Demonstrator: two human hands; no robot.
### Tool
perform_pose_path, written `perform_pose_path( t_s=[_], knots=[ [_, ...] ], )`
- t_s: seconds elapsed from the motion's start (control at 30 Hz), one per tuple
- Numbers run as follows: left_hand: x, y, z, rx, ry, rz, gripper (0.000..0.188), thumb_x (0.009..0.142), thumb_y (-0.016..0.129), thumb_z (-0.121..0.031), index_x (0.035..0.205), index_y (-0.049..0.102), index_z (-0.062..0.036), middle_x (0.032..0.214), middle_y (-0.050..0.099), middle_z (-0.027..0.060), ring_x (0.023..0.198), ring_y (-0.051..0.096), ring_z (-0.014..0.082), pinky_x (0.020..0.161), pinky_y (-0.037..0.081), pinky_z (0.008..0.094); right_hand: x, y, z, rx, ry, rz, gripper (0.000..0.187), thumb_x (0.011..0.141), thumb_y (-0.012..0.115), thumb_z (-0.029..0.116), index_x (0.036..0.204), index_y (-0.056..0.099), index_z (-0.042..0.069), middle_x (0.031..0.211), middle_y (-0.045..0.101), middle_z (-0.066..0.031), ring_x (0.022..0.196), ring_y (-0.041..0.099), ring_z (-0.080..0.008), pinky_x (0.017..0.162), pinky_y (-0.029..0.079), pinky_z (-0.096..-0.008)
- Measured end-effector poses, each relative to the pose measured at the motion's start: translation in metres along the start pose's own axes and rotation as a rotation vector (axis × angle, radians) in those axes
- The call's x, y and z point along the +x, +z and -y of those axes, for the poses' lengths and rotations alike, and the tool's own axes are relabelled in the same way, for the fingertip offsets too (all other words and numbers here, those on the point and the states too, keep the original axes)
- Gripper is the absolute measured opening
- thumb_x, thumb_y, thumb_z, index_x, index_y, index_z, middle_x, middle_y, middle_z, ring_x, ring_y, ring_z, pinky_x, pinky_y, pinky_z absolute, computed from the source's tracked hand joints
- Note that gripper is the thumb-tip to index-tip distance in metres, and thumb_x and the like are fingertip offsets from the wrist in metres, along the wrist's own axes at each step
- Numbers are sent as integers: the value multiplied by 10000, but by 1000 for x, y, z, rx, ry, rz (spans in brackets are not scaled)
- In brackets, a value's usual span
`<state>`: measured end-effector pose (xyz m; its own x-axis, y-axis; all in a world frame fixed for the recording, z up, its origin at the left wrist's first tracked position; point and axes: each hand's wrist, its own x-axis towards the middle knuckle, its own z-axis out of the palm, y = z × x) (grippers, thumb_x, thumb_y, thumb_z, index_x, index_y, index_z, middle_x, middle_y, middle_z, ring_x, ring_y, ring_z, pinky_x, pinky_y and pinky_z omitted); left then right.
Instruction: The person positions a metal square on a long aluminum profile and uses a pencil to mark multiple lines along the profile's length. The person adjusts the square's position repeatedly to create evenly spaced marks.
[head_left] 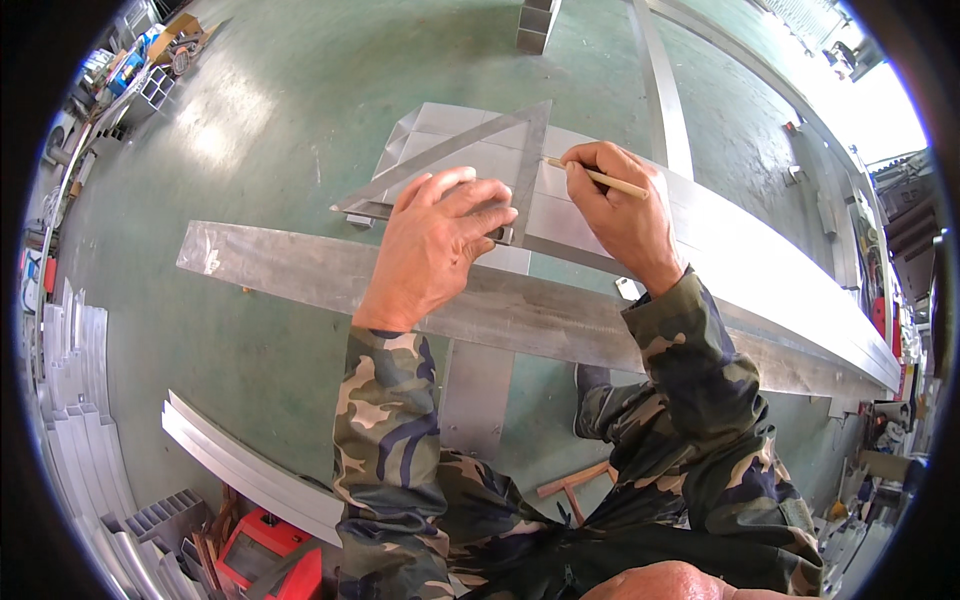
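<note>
Camouflage sleeves (pixel 395 430) loom closest, reaching up from the lower edge, and out ahead of them both hands are on the job! Left hand (pixel 425 240) sits with fingers bent over the base of a metal set square (pixel 530 165); whether it pinches the bar or just presses it down, I cannot tell, since the palm hides the grip. Right hand (pixel 620 215) has a pencil (pixel 615 182) pinched between thumb and fingers, its tip right by the square's right-hand edge. That square lies across the left end of a pale metal profile (pixel 740 240), which runs away to the right, with a broad grey beam (pixel 540 315) on the near side. Looks like line-marking, and here's what would make it good: base bar snug against the profile's near side, no gap, with firm, even pressure from the left so nothing pivots. Pencil tip tucked right into the blade's edge, tilted the same way for the whole stroke, one smooth pull rather than several scratchy ones. The danger, I'd judge, is a sideways push from the tip nudging the blade, so a light touch on the right, weight on the left!
</note>
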<state>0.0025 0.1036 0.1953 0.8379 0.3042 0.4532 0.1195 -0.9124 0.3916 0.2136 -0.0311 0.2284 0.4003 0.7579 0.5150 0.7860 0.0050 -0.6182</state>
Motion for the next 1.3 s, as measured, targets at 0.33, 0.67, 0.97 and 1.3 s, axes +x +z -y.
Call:
perform_pose_path(
  t_s=[0.33, 0.67, 0.97, 1.3],
  knots=[
    [0, 5, 2, 30, 8, -12, 360, 855, 810, -107, 1207, 816, -181, 1388, 710, -68, 1379, 586, 285, 1180, 443, 467, -22, -7, 19, 39, 10, 79, 84, 975, 727, 86, 1013, 747, 14, 924, 774, -152, 743, 733, -287, 683, 576, -374],
    [-1, 2, 2, -13, 0, -19, 380, 849, 807, -68, 1214, 820, -173, 1395, 714, -57, 1387, 582, 289, 1187, 431, 461, -37, -20, 4, 314, 197, -194, 144, 1067, 685, 109, 1108, 759, -8, 856, 695, -9, 739, 568, -57, 629, 455, -248],
    [-2, 5, 3, -100, 24, 0, 340, 886, 789, -56, 1214, 819, -142, 1375, 750, -17, 1437, 578, 301, 1252, 362, 496, -31, -37, -44, 441, 303, -390, 198, 1085, 665, 150, 1134, 747, -24, 869, 707, -27, 702, 533, -43, 607, 434, -227],
    [18, 2, -16, -85, 20, 48, 345, 894, 792, -56, 1220, 834, -163, 1401, 756, -23, 1464, 571, 297, 1259, 343, 512, -9, -26, -33, 514, 380, -409, 190, 1069, 680, 155, 1145, 755, -2, 885, 713, -29, 775, 592, -68, 688, 477, -237]
  ],
)
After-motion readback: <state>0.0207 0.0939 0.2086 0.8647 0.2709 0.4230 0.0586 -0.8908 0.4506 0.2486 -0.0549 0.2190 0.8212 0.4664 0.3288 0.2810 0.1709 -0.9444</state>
